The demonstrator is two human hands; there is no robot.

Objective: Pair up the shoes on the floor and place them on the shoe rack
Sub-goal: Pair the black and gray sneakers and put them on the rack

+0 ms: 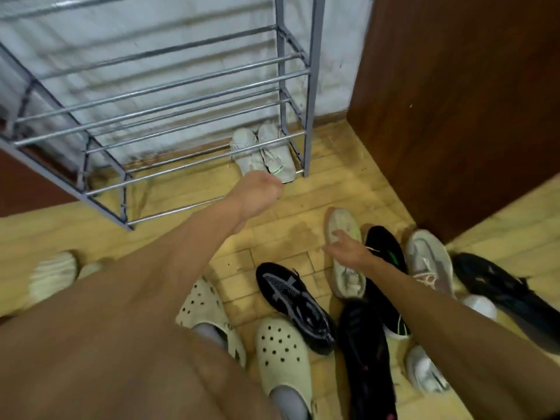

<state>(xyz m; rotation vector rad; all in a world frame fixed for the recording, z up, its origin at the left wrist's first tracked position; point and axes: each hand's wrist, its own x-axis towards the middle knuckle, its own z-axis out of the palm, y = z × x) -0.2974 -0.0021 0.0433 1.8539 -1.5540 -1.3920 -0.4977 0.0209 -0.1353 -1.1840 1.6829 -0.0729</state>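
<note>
A grey metal shoe rack (188,83) stands against the wall. A pair of white sneakers (263,150) sits at the right end of its lowest shelf. My left hand (257,192) reaches to the heel of the left white sneaker; its fingers curl out of sight, so the grip is unclear. My right hand (342,245) rests with spread fingers on a beige sneaker (348,277) lying on the floor. Around it lie a black knit shoe with a grey pattern (294,301), a black sneaker with green marks (386,268), a grey sneaker (430,262) and another black sneaker (366,359).
Two feet in grey socks wear cream perforated clogs (281,356). A cream slide (51,277) lies at the left, a black shoe (500,292) and a white sneaker (424,374) at the right. A brown wooden panel (454,101) stands right of the rack. The floor is yellow tile.
</note>
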